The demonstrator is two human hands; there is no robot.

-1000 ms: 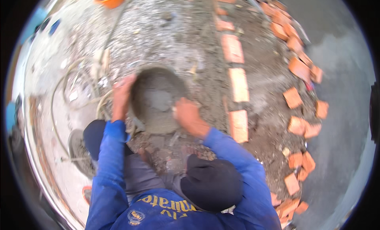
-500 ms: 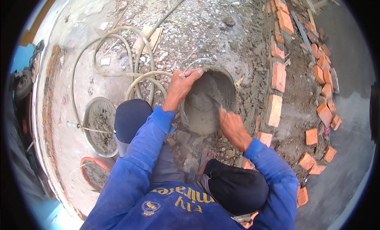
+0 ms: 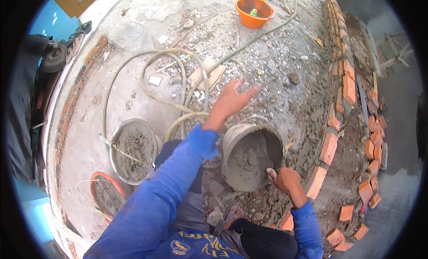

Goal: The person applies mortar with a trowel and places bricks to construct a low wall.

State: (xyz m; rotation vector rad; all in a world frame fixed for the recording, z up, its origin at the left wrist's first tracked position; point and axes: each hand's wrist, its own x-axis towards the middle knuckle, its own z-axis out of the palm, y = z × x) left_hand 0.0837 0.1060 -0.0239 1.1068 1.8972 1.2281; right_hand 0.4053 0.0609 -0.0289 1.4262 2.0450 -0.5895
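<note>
My left hand (image 3: pixel 234 98) is raised over the rubble with its fingers spread, above and behind a grey bucket (image 3: pixel 232 143). This bucket holds wet grey mortar (image 3: pixel 245 158). My right hand (image 3: pixel 285 181) is closed at the bucket's right side, gripping a trowel whose dark blade (image 3: pixel 265 163) is inside it, partly hidden. A second grey bucket (image 3: pixel 114 147) of mortar stands to the left, and an orange-rimmed bucket (image 3: pixel 93 190) with mortar is nearer me on that side.
A hose (image 3: pixel 107 98) loops across the rubble-strewn ground. An orange basin (image 3: pixel 245 17) lies beyond. A low brick row (image 3: pixel 330 147) runs along my right, with loose bricks (image 3: pixel 365 192) beside it. A dark covered object (image 3: pixel 22 107) with a wheel stands at far left.
My left hand has let go of the bucket's rim and moved up and away. My right hand remains at the bucket. The view has shifted, showing more ground ahead, including the orange basin.
</note>
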